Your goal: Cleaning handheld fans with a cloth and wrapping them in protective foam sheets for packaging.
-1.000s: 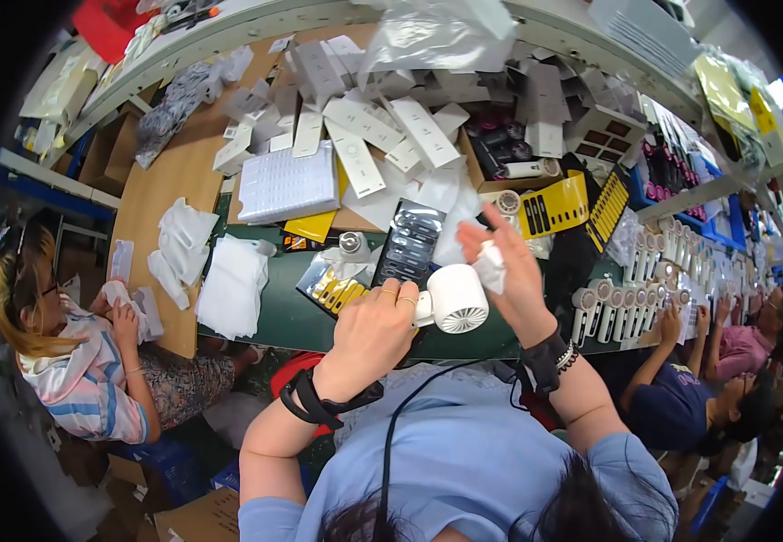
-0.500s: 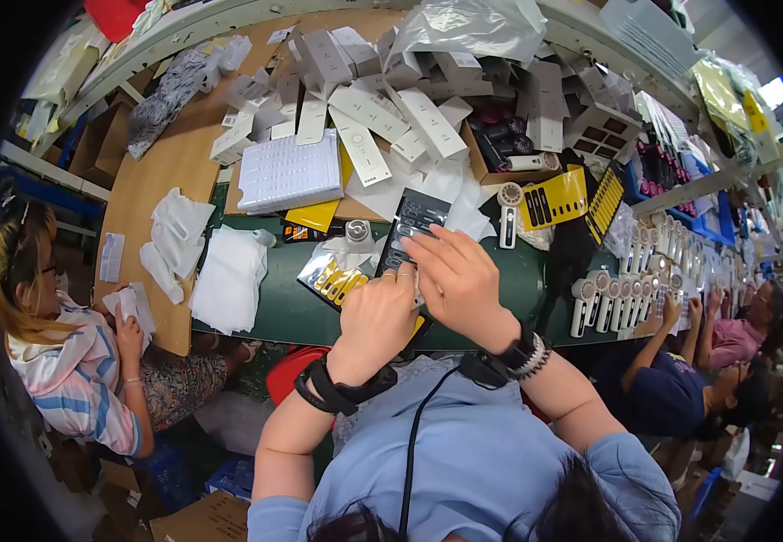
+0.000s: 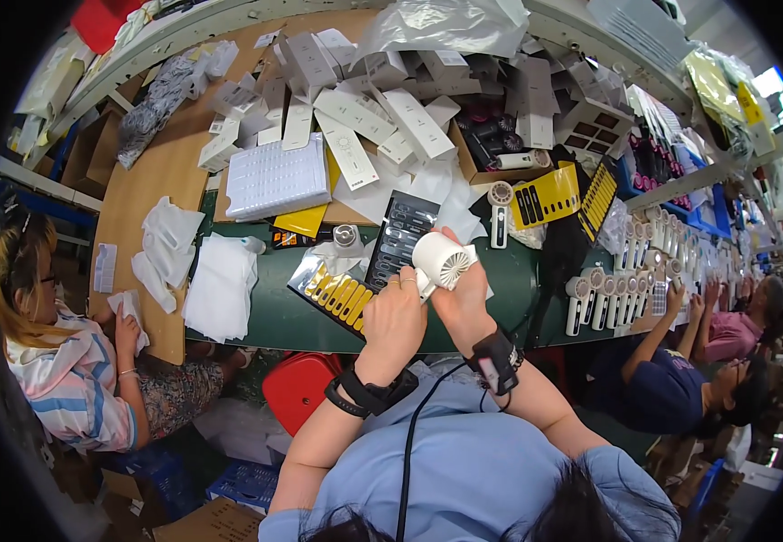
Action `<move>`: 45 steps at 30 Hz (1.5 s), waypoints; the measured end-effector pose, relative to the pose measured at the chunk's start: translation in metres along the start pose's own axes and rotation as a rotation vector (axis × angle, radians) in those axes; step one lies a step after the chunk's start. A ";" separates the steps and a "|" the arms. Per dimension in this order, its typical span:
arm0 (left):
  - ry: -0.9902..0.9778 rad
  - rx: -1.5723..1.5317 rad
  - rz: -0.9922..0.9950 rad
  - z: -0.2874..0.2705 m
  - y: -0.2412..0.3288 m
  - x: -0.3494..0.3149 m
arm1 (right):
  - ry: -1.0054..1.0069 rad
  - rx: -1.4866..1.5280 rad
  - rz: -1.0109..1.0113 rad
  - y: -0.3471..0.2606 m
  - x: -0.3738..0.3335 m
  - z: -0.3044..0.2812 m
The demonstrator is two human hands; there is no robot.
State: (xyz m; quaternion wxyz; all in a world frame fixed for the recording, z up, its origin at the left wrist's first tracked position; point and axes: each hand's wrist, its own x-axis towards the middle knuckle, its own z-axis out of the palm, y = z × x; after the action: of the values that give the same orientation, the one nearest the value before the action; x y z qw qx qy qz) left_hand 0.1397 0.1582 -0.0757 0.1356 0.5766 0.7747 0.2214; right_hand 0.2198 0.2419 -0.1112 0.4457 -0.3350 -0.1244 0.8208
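Note:
A white handheld fan (image 3: pixel 444 260) is held up in front of me, its round grille turned toward my right. My right hand (image 3: pixel 464 303) is closed round the fan's head from the right side. On the left, my left hand (image 3: pixel 394 318) has its fingers closed at the fan's lower part, which they partly hide. Just beyond the hands lies a black sheet of label strips (image 3: pixel 402 237). A sheet of yellow strips (image 3: pixel 335 296) lies left of my left hand. Behind that sheet stands a small round grey-and-white part (image 3: pixel 345 238) on clear plastic.
White boxes (image 3: pixel 355 108) are heaped at the back, beside a stack of white trays (image 3: pixel 279 176). Several fans (image 3: pixel 604 298) stand at the right. White bags (image 3: pixel 222 285) lie left. Co-workers sit on both sides; a red stool (image 3: pixel 301 388) is below the table edge.
The white fan has come into view between my hands. My right hand has drawn back from the black sheet and closed on the fan. My left hand has shifted slightly right.

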 end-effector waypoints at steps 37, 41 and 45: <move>-0.114 -0.411 0.115 -0.036 -0.003 -0.011 | -0.166 -0.122 0.037 -0.038 0.000 0.043; 0.066 -0.381 0.162 -0.037 -0.012 -0.013 | -0.201 -0.038 0.200 -0.019 0.007 0.012; 0.207 -0.403 0.068 -0.038 -0.020 -0.022 | -0.650 0.000 0.337 -0.009 0.009 -0.041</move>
State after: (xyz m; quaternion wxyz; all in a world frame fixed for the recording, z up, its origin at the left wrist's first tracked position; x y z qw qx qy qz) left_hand 0.1116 0.1252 -0.0540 0.1604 0.5378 0.7047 0.4341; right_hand 0.2493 0.2504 -0.1410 0.2413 -0.0727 -0.2026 0.9463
